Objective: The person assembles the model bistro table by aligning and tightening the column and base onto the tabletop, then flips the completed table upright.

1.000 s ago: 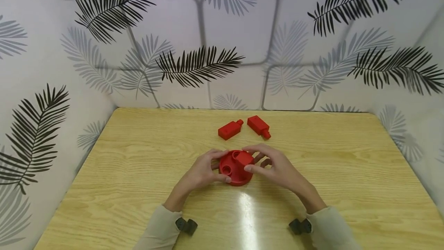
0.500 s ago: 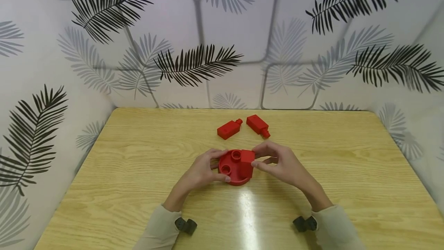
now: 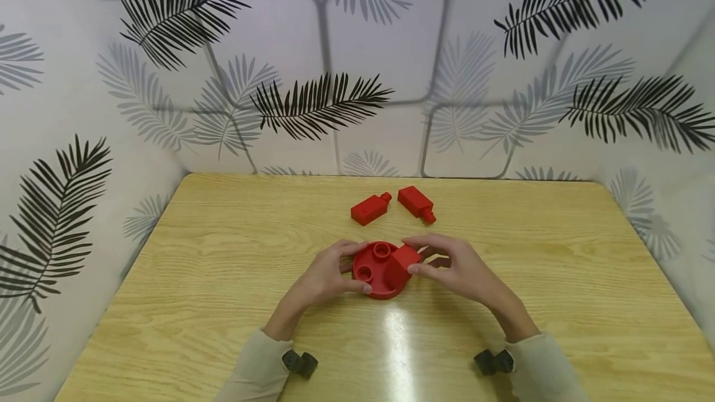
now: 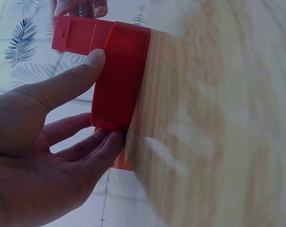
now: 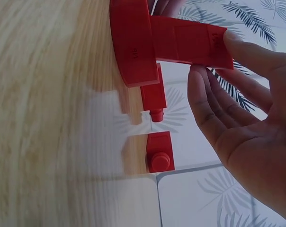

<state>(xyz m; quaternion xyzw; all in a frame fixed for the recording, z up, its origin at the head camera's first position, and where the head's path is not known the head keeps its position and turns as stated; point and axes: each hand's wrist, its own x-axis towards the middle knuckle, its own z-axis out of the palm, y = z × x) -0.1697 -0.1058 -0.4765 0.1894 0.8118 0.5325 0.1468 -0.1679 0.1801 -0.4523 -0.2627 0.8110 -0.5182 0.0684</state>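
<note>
A round red base (image 3: 382, 294) with a raised rim lies on the table, two ring-shaped sockets showing on its left and far side. My left hand (image 3: 324, 276) grips that rim, thumb at the near side and fingers round the far side. Over the base's right part stands a red rectangular block (image 3: 401, 267), leaning to the right. My right hand (image 3: 458, 268) pinches its upper end between thumb and fingers. In the right wrist view the block (image 5: 192, 43) rises out of the base (image 5: 132, 45), whose wall hides the block's lower end.
Two more red blocks lie beyond the base, a left one (image 3: 370, 209) and a right one (image 3: 415, 201), each with a narrow stepped peg at one end. The wooden table (image 3: 223, 253) meets a leaf-patterned wall covering (image 3: 380, 48) at its back edge.
The block in my right hand has shifted to the right over the base, stood straighter half a second ago and now leans right. My left hand keeps the base in place.
</note>
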